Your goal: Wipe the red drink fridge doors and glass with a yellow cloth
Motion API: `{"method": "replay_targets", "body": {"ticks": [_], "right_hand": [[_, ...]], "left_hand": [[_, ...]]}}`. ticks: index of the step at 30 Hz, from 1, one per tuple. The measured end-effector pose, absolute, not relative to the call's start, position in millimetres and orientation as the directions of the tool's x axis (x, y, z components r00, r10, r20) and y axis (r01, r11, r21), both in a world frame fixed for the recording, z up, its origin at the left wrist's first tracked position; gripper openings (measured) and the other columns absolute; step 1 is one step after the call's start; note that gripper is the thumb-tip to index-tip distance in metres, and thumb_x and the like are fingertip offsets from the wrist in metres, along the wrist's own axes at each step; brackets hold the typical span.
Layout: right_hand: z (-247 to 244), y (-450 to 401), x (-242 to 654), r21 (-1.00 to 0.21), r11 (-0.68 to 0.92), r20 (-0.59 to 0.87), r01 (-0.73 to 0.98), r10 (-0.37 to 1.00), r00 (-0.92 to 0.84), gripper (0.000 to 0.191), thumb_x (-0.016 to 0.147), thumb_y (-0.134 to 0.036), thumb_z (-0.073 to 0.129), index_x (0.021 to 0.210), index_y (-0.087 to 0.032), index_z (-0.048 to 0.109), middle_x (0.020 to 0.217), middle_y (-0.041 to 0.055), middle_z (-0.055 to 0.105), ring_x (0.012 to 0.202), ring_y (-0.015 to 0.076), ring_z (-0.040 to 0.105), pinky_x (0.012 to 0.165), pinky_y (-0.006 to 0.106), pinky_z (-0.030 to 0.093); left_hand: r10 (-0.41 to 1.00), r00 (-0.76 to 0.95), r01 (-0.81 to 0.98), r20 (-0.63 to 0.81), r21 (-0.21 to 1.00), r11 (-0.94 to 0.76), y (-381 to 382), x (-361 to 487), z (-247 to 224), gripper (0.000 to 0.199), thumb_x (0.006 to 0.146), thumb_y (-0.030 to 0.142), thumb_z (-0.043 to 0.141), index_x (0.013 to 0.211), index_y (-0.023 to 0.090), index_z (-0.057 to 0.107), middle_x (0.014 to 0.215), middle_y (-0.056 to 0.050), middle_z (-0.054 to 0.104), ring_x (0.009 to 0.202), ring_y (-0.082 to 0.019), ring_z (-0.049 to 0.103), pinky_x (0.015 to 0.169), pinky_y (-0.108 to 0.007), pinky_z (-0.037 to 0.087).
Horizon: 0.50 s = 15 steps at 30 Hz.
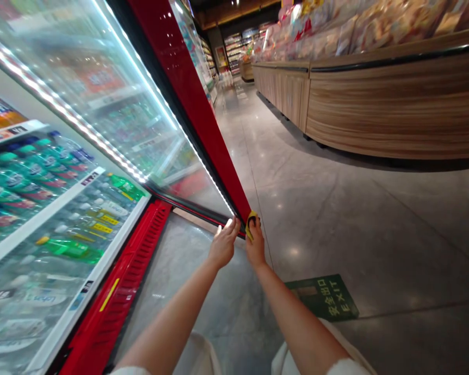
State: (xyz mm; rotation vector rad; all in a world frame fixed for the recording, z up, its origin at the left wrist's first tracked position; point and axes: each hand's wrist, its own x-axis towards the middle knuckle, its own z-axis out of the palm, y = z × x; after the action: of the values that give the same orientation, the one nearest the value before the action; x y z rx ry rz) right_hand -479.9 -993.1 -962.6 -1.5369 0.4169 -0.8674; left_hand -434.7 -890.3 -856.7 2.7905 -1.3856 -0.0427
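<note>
The glass door [197,195] of a red drinks fridge stands swung out from its cabinet, its red frame [219,140] slanting down toward me. Near the door's lower outer corner, my left hand [224,244] lies against the inner edge with its fingers stretched out, holding nothing. Just beside it, my right hand [255,242] grips a yellow cloth [250,223] pressed to the outer side of the red frame. Part of the cloth is hidden by the fingers.
Shelves of bottles [42,166] fill the fridge at left, above a red vented base [121,281]. A wood-panelled display counter [391,104] with bagged goods curves along the right. A green exit sign [324,297] lies on the grey floor [316,208].
</note>
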Motion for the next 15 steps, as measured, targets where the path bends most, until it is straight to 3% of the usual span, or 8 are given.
{"method": "replay_targets", "body": {"ticks": [4, 9, 12, 15], "right_hand": [[-960.9, -1012.2, -474.7, -0.963, -0.114, 0.254, 0.243, -0.685, 0.683, 0.066, 0.083, -0.010, 0.046, 0.147, -0.025, 0.053, 0.166, 0.0051, 0.032, 0.153, 0.0206, 0.031, 0.124, 0.045, 0.030], [-956.3, -1034.0, -459.9, -0.962, -0.089, 0.240, 0.260, -0.734, 0.636, 0.060, 0.082, -0.014, 0.050, 0.140, -0.022, 0.060, 0.159, 0.0095, 0.043, 0.146, 0.0249, 0.042, 0.121, 0.049, 0.036], [-937.7, -1034.7, -456.4, -0.933, -0.204, 0.337, 0.296, -0.785, 0.520, 0.052, 0.088, -0.017, 0.048, 0.137, -0.022, 0.064, 0.153, 0.0105, 0.051, 0.141, 0.0253, 0.049, 0.119, 0.049, 0.040], [-911.4, -1025.7, -454.8, -0.841, -0.414, 0.533, 0.348, -0.747, 0.398, 0.045, 0.094, -0.017, 0.045, 0.134, -0.027, 0.066, 0.152, 0.0088, 0.053, 0.140, 0.0250, 0.049, 0.117, 0.051, 0.042]], "left_hand": [[-0.784, 0.615, -0.786, -0.087, 0.015, -0.618, -903.6, -430.6, -844.8, 0.101, 0.073, -0.007, 0.036, 0.162, 0.029, 0.005, 0.169, -0.009, 0.018, 0.154, -0.029, 0.026, 0.120, -0.064, 0.029], [-0.790, 0.610, -0.790, -0.063, 0.029, -0.613, -922.4, -418.8, -847.9, 0.099, 0.076, -0.005, 0.038, 0.162, 0.031, 0.006, 0.169, -0.008, 0.020, 0.153, -0.030, 0.030, 0.119, -0.065, 0.030], [-0.816, 0.577, -0.815, -0.031, 0.035, -0.578, -930.4, -404.9, -851.4, 0.098, 0.077, -0.005, 0.038, 0.162, 0.030, 0.007, 0.169, -0.008, 0.018, 0.152, -0.031, 0.031, 0.117, -0.065, 0.034], [-0.876, 0.482, -0.876, -0.027, -0.007, -0.482, -924.9, -382.9, -855.2, 0.091, 0.080, -0.002, 0.040, 0.162, 0.028, 0.016, 0.170, -0.007, 0.018, 0.154, -0.033, 0.026, 0.118, -0.064, 0.032]]}}
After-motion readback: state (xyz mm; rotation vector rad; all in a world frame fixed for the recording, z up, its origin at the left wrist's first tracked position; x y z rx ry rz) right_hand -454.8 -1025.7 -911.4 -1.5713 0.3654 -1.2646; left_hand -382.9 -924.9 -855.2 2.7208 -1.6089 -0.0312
